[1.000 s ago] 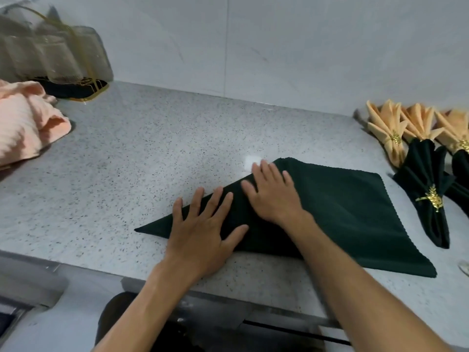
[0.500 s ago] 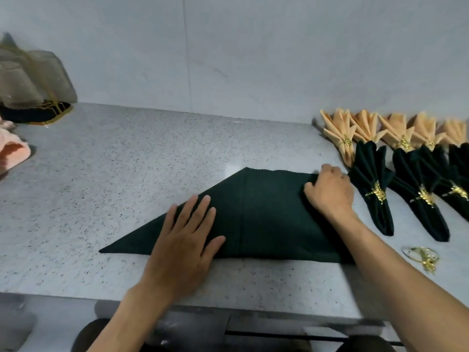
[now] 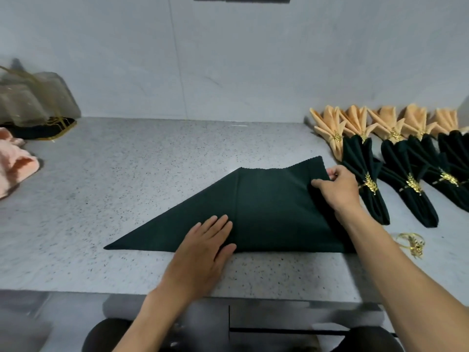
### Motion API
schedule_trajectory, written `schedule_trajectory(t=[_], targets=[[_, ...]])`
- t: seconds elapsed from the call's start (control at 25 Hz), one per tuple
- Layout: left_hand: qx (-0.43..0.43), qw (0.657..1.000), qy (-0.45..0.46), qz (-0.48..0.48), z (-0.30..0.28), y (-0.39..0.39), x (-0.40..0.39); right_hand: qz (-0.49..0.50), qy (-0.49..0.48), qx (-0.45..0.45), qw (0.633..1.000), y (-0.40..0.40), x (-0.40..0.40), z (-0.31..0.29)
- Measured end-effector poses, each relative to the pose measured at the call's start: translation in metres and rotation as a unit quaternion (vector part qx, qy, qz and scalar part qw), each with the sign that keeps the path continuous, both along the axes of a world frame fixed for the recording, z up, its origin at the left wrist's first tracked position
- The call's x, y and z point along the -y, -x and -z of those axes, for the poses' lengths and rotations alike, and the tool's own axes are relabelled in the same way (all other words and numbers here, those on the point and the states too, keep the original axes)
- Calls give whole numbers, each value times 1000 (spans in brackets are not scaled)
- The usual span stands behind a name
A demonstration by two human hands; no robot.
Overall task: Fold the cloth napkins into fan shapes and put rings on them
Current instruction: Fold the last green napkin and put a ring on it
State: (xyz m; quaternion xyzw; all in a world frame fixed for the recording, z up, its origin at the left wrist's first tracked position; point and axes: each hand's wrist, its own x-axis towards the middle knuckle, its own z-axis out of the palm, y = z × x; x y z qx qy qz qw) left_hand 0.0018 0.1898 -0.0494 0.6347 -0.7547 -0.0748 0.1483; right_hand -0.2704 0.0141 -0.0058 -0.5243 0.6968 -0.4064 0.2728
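Head camera: a dark green cloth napkin (image 3: 266, 212) lies partly folded on the speckled grey tabletop (image 3: 127, 186), its long edge running along the near side and one point reaching out to the left. The left hand (image 3: 203, 250) rests flat on the napkin's near edge, fingers straight and pressed together. The right hand (image 3: 337, 189) pinches the napkin's right-hand corner between thumb and fingers, lifting that flap off the surface and over toward the middle.

To the right, well clear of the fold, a row of finished dark green fan napkins (image 3: 365, 179) lies side by side, each cinched by a gold leaf-pattern ring (image 3: 369, 182). Behind them, against the wall, stands a row of peach fan napkins (image 3: 332, 130), also ringed in gold. One loose gold ring (image 3: 412, 243) sits on the tabletop just beyond the right forearm.

At the far left edge lies a pile of pink cloth (image 3: 15, 168); behind it is what appears to be a sheer bag over a dark, gold-trimmed base (image 3: 35, 105), though the view there is soft.
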Motion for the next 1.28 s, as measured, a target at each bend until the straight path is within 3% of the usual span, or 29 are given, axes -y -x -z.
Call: schedule_trajectory(t=[0.2, 0.36, 0.44, 0.8, 1.12, 1.2, 1.28], targets=[[6, 1000, -9, -1, -4, 8, 0, -106, 138, -114, 978, -14, -45, -6], [10, 1000, -11, -6, -5, 13, 0, -275, 182, -224, 917, -42, -94, 18], [7, 1000, -11, -8, -6, 13, -1, -312, 189, -255, 895, -46, -107, 29], [32, 999, 9, 8, -5, 16, -9, -345, 209, -289, 868, -42, -118, 37], [-2, 997, 10, 77, -2, 16, -3, -414, 140, -306, 846, -41, -127, 24], [-8, 997, 12, 75, -2, 17, -3, -432, 99, -240, 863, -41, -118, 9], [-13, 997, 8, 75, -2, 16, -3, -382, 93, -199, 898, -57, -92, -6]])
